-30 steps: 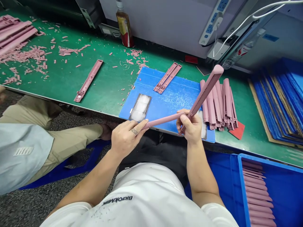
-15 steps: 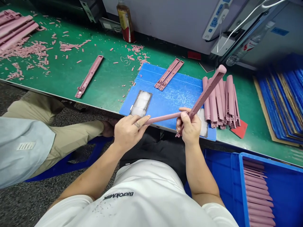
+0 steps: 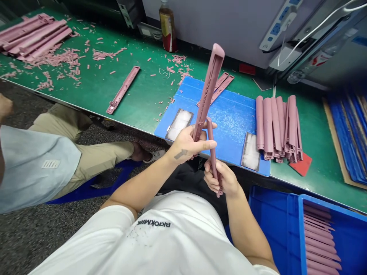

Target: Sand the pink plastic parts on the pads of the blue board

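Observation:
My left hand (image 3: 186,145) is closed around the lower end of a long pink plastic strip (image 3: 210,86), which stands up and leans right, its ribbed hollow side showing. My right hand (image 3: 222,178) grips a second, narrower-looking pink plastic strip (image 3: 212,149) near its lower end; its top reaches up beside my left fingers. Both hands are in front of the table edge, over my lap. Beyond them lies a blue mat (image 3: 229,118) with two more pink strips (image 3: 223,88) at its far side, partly hidden by the strip in my left hand.
Pink strips (image 3: 276,126) are piled right of the mat, above a blue bin (image 3: 301,225) holding more. Pink scraps (image 3: 63,59) and a strip stack (image 3: 37,34) lie at left. A bottle (image 3: 168,28) stands behind. Another person's leg (image 3: 100,158) is on the left.
The larger strip has passed from my right hand to my left. The narrower strip has left my left hand, is now in my right, and has turned from nearly level to upright.

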The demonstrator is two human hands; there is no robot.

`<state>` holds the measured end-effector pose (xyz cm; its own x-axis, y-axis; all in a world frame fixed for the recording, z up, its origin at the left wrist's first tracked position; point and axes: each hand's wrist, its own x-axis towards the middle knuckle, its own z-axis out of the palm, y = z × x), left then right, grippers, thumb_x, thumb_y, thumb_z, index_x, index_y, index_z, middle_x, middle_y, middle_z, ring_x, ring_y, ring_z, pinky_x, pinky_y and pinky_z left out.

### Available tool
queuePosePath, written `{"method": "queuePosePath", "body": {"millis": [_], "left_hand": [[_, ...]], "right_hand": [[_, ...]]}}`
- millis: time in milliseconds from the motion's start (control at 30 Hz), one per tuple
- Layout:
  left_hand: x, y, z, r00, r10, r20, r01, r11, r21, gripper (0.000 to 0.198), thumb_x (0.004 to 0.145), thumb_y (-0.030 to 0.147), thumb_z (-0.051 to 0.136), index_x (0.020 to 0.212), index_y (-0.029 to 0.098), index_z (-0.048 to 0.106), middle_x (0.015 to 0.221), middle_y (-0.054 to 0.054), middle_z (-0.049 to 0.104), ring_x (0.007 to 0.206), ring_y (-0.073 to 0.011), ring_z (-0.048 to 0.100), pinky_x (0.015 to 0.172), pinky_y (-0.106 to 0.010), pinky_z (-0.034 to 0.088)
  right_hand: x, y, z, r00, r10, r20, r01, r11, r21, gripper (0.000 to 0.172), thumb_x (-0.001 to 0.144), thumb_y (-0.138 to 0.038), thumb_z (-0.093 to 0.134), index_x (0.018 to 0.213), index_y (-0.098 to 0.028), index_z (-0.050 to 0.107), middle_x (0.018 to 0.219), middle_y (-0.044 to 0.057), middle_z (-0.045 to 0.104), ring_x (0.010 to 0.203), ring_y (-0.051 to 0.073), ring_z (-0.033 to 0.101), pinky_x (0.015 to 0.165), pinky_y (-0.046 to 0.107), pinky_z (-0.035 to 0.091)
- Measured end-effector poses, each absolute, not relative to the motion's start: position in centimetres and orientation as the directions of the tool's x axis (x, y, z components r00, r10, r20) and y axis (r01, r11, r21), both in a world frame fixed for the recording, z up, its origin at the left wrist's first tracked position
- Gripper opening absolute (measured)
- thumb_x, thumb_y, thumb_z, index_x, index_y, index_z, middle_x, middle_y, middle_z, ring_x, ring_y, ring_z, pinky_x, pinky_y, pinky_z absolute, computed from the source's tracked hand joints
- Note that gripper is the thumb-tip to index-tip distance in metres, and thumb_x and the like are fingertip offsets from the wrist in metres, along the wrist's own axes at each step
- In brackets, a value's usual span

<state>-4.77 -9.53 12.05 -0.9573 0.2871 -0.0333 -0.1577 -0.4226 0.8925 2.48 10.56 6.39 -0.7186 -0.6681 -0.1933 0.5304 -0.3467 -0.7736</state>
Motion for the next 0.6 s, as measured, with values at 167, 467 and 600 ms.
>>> {"method": "queuePosePath", "body": {"millis": [167, 467, 600], "left_hand": [[-4.9, -9.6, 11.6, -0.970, 0.241, -0.035, -0.132, -0.402, 0.906, 0.063, 0.067, 0.034, 0.113, 0.118, 0.016, 0.082, 0.058, 0.011, 0.045, 0.047, -0.0069, 0.039, 0.045, -0.022, 0.032], [-5.5, -10.3, 12.6, -0.984, 0.166, -0.062, -0.121, -0.372, 0.920, 0.056, 0.075, 0.058, 0.106, 0.102, 0.016, 0.081, 0.055, 0.009, 0.043, 0.041, -0.0054, 0.033, 0.041, -0.021, 0.028], [-5.2, -9.7, 12.7, -0.968, 0.221, -0.123, -0.208, -0.420, 0.883, 0.057, 0.076, 0.062, 0.105, 0.097, 0.017, 0.077, 0.054, 0.012, 0.035, 0.041, -0.0046, 0.028, 0.039, -0.020, 0.026]], "right_hand": [[3.3, 10.8, 5.7, -0.711, -0.667, -0.221, 0.556, -0.341, -0.758, 0.048, 0.109, -0.071, 0.064, 0.103, -0.024, 0.058, 0.058, -0.012, 0.042, 0.040, 0.007, 0.027, 0.034, 0.016, 0.033], [4.2, 11.6, 4.6, -0.695, -0.673, -0.254, 0.581, -0.317, -0.749, 0.049, 0.107, -0.072, 0.067, 0.100, -0.024, 0.056, 0.058, -0.012, 0.041, 0.040, 0.006, 0.029, 0.033, 0.017, 0.033], [4.8, 11.6, 3.6, -0.656, -0.726, -0.207, 0.626, -0.369, -0.687, 0.048, 0.109, -0.071, 0.063, 0.101, -0.024, 0.057, 0.056, -0.014, 0.038, 0.038, 0.006, 0.025, 0.032, 0.016, 0.034]]}}
